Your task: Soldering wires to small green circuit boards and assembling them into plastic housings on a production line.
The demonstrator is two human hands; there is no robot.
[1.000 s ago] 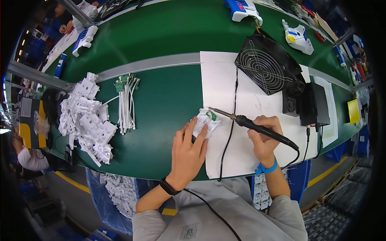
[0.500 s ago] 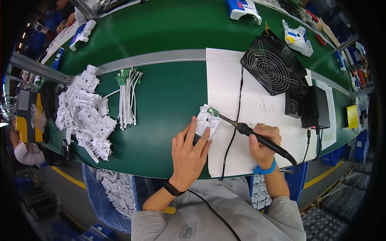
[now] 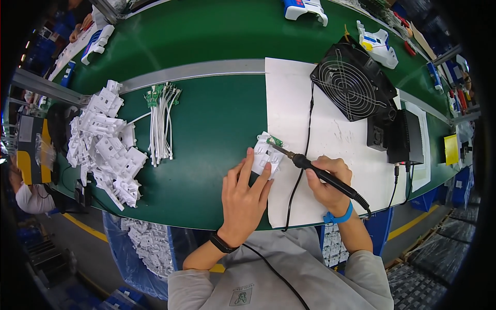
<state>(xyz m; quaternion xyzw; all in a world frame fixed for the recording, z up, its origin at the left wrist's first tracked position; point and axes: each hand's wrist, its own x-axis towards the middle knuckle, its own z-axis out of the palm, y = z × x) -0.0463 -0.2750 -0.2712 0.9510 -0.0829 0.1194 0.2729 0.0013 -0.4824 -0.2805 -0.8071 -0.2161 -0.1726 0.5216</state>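
Note:
My left hand (image 3: 242, 199) lies over a white plastic part (image 3: 263, 156), its fingers on both sides, holding it against the bench where green surface meets white sheet. A small green circuit board (image 3: 275, 140) sits at the part's far end. In my right hand (image 3: 333, 186) is a soldering iron (image 3: 321, 174), gripped by its black handle. Its metal tip points left and reaches the board; whether it touches cannot be made out. Left of my hands lies a bundle of white wires (image 3: 161, 126) with green boards at the far end, beside a heap of white plastic parts (image 3: 111, 139).
A black fan with a wire grille (image 3: 346, 82) stands on the white sheet (image 3: 287, 98), its cable running toward me. Beside it is a black power box (image 3: 405, 137). Beyond the metal rail (image 3: 206, 68) lie blue-and-white shells (image 3: 305, 10). A lined bin of white parts (image 3: 147, 245) stands below the bench.
My right hand and the soldering iron have moved left, bringing the tip further over the board's near side. My left hand stays on the part. The far shells have shifted slightly left.

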